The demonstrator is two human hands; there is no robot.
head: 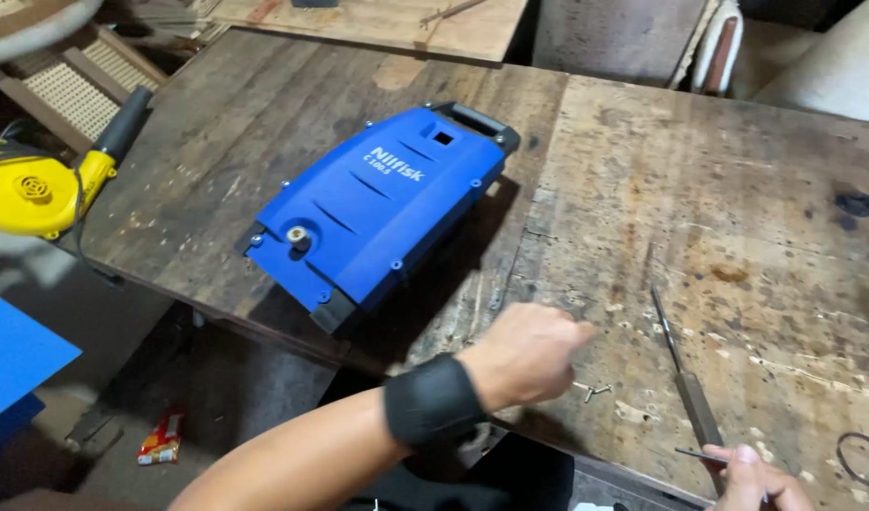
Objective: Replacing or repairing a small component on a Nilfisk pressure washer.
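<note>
A long, slim grey metal screwdriver (685, 383) is pinched by the right hand (752, 478); small steel screws (597, 389) are approached by the loosely curled left hand (524, 355) on the scarred wooden workbench (737, 208).

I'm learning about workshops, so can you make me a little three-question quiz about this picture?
1. True or false: the blue machine housing lies on the wooden workbench.
2. Which hand holds the long screwdriver: A) left hand B) right hand?
3. Fill in: the yellow blower sits at the picture's ____ edge.

Key: 1 true. 2 B; the left hand, wearing a black wristband, is closed near small screws. 3 left.
</note>
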